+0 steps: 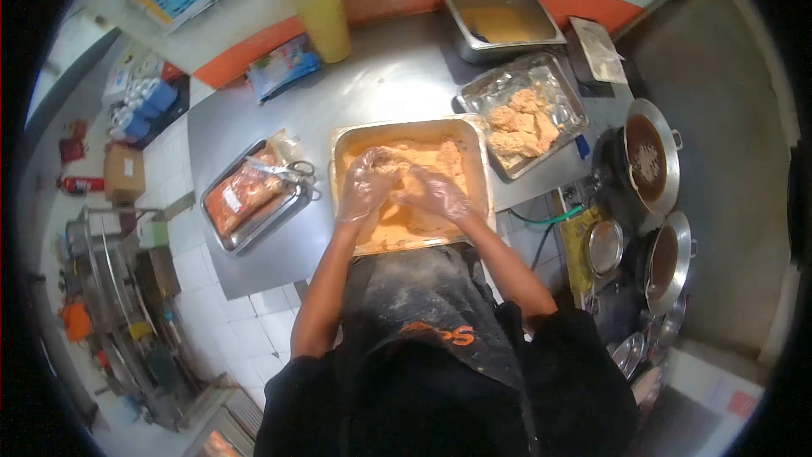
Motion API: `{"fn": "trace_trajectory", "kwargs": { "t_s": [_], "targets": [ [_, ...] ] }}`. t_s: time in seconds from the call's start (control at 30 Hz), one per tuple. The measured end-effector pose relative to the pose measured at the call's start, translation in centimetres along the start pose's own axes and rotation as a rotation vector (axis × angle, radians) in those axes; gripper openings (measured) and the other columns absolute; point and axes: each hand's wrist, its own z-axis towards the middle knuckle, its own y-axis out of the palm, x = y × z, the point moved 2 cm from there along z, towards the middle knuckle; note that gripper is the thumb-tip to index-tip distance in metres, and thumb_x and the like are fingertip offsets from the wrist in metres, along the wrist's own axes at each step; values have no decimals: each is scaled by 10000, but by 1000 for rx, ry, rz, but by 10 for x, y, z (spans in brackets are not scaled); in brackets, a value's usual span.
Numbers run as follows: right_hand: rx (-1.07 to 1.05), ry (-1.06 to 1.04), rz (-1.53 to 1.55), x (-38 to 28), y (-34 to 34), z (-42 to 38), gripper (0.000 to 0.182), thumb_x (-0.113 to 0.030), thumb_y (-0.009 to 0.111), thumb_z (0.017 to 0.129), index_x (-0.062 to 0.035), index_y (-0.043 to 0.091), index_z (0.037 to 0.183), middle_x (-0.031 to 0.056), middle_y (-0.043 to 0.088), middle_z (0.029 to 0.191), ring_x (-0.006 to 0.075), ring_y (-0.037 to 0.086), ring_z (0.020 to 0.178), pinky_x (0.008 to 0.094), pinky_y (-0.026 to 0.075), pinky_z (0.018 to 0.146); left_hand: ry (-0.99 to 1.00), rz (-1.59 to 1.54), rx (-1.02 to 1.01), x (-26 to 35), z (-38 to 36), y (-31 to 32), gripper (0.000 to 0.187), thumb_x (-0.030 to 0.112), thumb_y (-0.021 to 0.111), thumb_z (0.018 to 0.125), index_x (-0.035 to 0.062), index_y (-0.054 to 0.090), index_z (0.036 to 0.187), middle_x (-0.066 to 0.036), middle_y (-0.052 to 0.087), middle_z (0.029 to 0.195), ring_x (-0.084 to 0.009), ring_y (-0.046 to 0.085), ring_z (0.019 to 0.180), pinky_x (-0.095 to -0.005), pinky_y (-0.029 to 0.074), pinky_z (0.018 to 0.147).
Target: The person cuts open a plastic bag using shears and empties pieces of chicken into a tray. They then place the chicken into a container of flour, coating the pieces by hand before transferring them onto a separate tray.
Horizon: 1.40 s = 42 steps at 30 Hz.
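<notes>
Both hands wear clear plastic gloves and are inside a deep metal tray (409, 124) of orange-tinted breading flour (414, 224). My left hand (365, 190) has its fingers curled round a flour-coated piece of chicken (391, 159). On the other side of that piece, my right hand (436, 196) reaches in with bent fingers touching it, partly blurred. Another coated piece (451, 156) lies in the flour by the tray's right wall. To the right, a foil-lined tray (562, 89) bears a pile of breaded chicken (523, 124).
Left on the steel table (372, 76) is a metal tray (241, 241) with bagged red meat (245, 199) and scissors (292, 171). A pan of yellowish liquid (507, 24) stands behind. Woks of brown oil (647, 161) sit at the right.
</notes>
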Motion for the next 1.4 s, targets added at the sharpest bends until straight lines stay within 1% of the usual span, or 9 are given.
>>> {"fn": "trace_trajectory", "kwargs": {
  "t_s": [0.1, 0.27, 0.47, 0.83, 0.87, 0.93, 1.0, 1.2, 1.4],
  "targets": [
    [-491, 119, 251, 32, 37, 30, 678, -432, 772, 844, -87, 557, 1386, 204, 629, 1292, 323, 608, 1184, 401, 481, 1029, 220, 257, -98, 27, -4, 8, 435, 225, 797, 847, -27, 649, 1170, -160, 668, 1118, -208, 635, 1037, -350, 500, 927],
    [-113, 105, 610, 0, -1, 9, 600, -422, 751, 872, -68, 601, 1333, 154, 684, 1214, 284, 661, 1092, 399, 512, 983, 588, 560, 14, -12, 9, -31, 354, 221, 712, 926, -6, 678, 1195, -133, 667, 1244, -251, 637, 1104, -380, 497, 967],
    [34, -104, 267, 0, -4, 12, 436, -233, 757, 871, -32, 656, 1244, 133, 716, 1128, 223, 675, 1014, 363, 544, 911, 83, -129, 124, 25, -16, -32, 500, 409, 525, 1034, 43, 576, 1371, -82, 702, 1186, -113, 677, 847, -260, 592, 739],
    [349, 176, 195, 89, -157, -3, 353, -258, 686, 945, -63, 653, 1237, 111, 709, 1107, 235, 665, 1034, 366, 543, 913, -25, 18, 246, 2, -23, -31, 416, 333, 643, 985, 6, 647, 1242, -43, 732, 1032, -93, 656, 798, -251, 565, 682],
    [525, -215, -140, 137, -165, -7, 382, -258, 646, 954, -94, 619, 1298, 156, 669, 1204, 305, 649, 1099, 406, 543, 960, -121, 111, 187, 1, -22, -29, 386, 322, 655, 977, 24, 655, 1223, -79, 723, 1078, -123, 670, 882, -276, 568, 685],
    [404, -61, 319, 97, -235, 0, 286, -169, 681, 936, -69, 685, 1204, 115, 735, 1042, 236, 670, 1002, 355, 530, 869, -213, 201, 132, -13, -21, -23, 356, 310, 667, 970, 41, 662, 1203, -115, 715, 1123, -152, 684, 966, -302, 570, 689],
    [505, -165, -460, 157, -253, 13, 323, -217, 704, 915, -59, 686, 1196, 150, 729, 1086, 277, 672, 1025, 385, 518, 892, 232, 550, 83, -45, -14, -7, 343, 276, 684, 930, 40, 677, 1178, -118, 715, 1100, -245, 676, 1009, -379, 544, 858],
    [465, 172, -278, 283, -199, 77, 413, -332, 711, 880, -39, 686, 1171, 211, 706, 1097, 336, 678, 1017, 419, 502, 906, 583, 734, -590, -54, -11, 63, 339, 173, 668, 836, 87, 686, 1163, -179, 695, 1099, -343, 649, 1072, -449, 493, 957],
    [467, 116, 9, 99, -178, 42, 306, -291, 699, 911, -26, 734, 1060, 160, 739, 941, 257, 708, 821, 385, 572, 776, 425, 1261, -1030, -61, 10, 101, 312, 111, 573, 901, 120, 674, 1196, -139, 693, 1119, -337, 677, 978, -434, 536, 853]
  ]
}}
